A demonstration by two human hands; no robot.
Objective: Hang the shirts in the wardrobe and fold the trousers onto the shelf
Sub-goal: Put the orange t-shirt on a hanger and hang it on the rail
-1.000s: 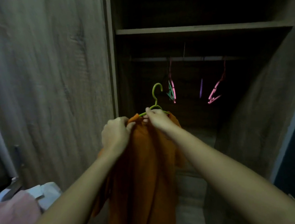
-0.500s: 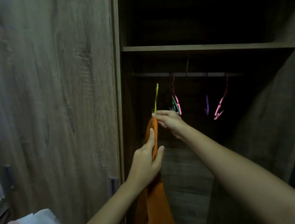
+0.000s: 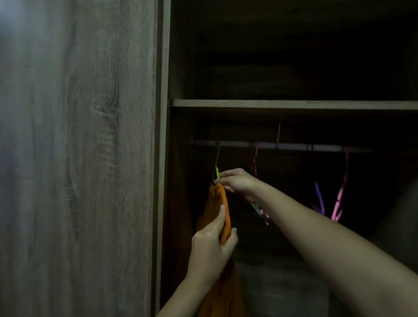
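An orange shirt (image 3: 223, 278) hangs edge-on from a green hanger (image 3: 217, 166) whose hook reaches up to the wardrobe rail (image 3: 298, 146) at its left end. My right hand (image 3: 238, 182) pinches the hanger's neck at the shirt's collar. Lower down, my left hand (image 3: 211, 245) grips the shirt's shoulder between thumb and fingers. In the dark I cannot tell whether the hook rests on the rail.
A wooden shelf (image 3: 299, 105) runs above the rail. Pink hangers (image 3: 339, 192), a purple hanger (image 3: 319, 200) and a pink-green one (image 3: 255, 164) hang to the right. The wardrobe's closed door panel (image 3: 72, 170) fills the left; another panel (image 3: 415, 218) stands at right.
The shirt turned edge-on and rose into the wardrobe up to the rail's left end. My left hand moved from the collar down to the shoulder. The view tilted upward.
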